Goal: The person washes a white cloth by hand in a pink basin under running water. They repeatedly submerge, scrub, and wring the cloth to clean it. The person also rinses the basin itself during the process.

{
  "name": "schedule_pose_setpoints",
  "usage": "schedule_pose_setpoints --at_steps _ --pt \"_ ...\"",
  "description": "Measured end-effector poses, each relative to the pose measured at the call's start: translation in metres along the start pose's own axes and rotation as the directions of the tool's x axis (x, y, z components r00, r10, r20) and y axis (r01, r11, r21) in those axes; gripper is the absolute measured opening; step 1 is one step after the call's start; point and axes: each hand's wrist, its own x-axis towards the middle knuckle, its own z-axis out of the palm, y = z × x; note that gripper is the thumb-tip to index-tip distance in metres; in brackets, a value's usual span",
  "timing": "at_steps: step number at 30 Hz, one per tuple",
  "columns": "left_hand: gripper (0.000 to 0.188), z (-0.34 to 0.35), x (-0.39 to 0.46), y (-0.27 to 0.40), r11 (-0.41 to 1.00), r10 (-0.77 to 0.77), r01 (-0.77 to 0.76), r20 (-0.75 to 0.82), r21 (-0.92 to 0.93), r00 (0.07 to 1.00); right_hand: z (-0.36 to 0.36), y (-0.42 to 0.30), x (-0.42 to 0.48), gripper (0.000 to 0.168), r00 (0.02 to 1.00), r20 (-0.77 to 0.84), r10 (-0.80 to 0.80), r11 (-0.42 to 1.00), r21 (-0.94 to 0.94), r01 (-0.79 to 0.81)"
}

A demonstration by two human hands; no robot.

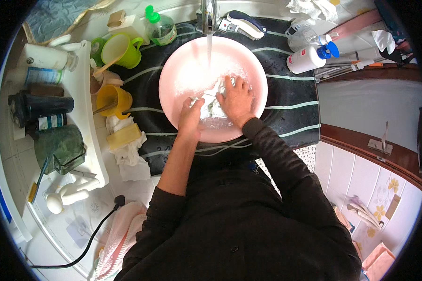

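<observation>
A pink plastic basin (168, 87) stands under the metal faucet (208, 17), and water runs from the faucet into it. A wet white cloth (210, 103) lies bunched in the water in the basin's front half. My left hand (191, 117) grips the cloth's left end between thumb and fingers near the front rim. On the cloth's right side rests my right hand (236, 100), palm down with its fingers spread; whether it grips any of the cloth is hidden beneath it.
Left of the basin are a green pump bottle (160, 31), a green mug (121, 51), a yellow cup (114, 101) and a soap bar (124, 136) on white cloth. A scrub brush (246, 26) lies behind. A white pump bottle (306, 59) lies at right on the black countertop (292, 91).
</observation>
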Motion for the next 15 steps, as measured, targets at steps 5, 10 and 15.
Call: schedule_pose_setpoints --at_steps 5,10,15 --pt "0.057 -0.004 0.036 -0.020 0.845 -0.092 0.252 0.336 -0.471 0.937 0.029 -0.004 -0.001 0.041 0.960 0.279 -0.012 0.869 0.478 -0.128" --pt "0.057 -0.010 0.051 -0.020 0.770 0.016 0.222 0.364 -0.599 0.931 -0.032 -0.042 -0.022 0.031 0.939 0.282 -0.195 0.775 0.631 -0.028" --pt "0.047 -0.015 0.051 -0.025 0.743 0.070 0.233 0.419 -0.628 0.905 -0.029 -0.056 -0.040 0.030 0.949 -0.125 -0.288 0.740 0.600 0.304"
